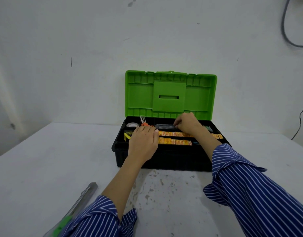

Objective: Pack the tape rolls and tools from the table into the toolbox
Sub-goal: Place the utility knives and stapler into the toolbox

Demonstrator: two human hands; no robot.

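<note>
A black toolbox with its green lid raised stands on the white table. Its tray holds two rows of orange-yellow tape rolls, a white tape roll, orange-handled pliers and a yellow tape measure. My left hand lies flat over the tray's left part, fingers straight, touching the rolls. My right hand has its fingers curled on the right end of a long black tool in the back compartment.
A utility knife with a grey blade case and green grip lies on the table at the front left, beside my left sleeve. The wall stands close behind the toolbox. Cables hang at the right.
</note>
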